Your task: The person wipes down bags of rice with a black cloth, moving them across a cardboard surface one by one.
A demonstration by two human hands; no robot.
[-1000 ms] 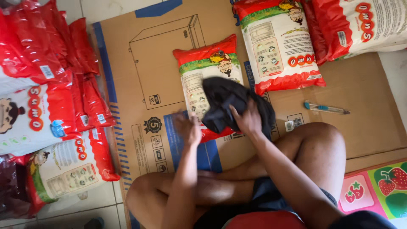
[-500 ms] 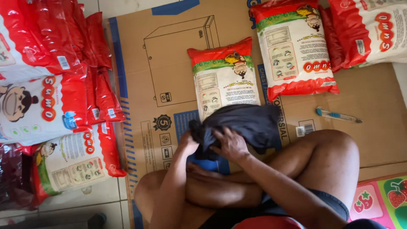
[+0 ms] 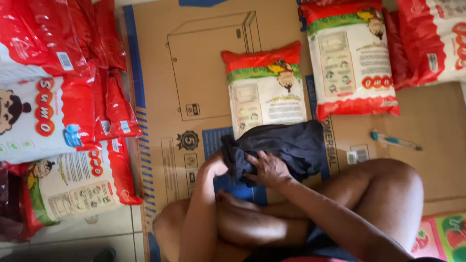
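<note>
Both hands grip a black bag — soft, crumpled — on flat cardboard.

floor: pale tiles, mostly covered by flattened brown cardboard with blue print
left side: stacked red and white packages
lower right corner: colourful fruit-pattern mat
light: soft daylight, even, no hard shadows

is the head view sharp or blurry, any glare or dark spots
Head view: fairly sharp at centre, softer toward the edges; even daylight on the cardboard sheet; bright sheen on the red plastic bags at the left; the black bag under the left hand and right hand is so dark its folds barely show.
</note>
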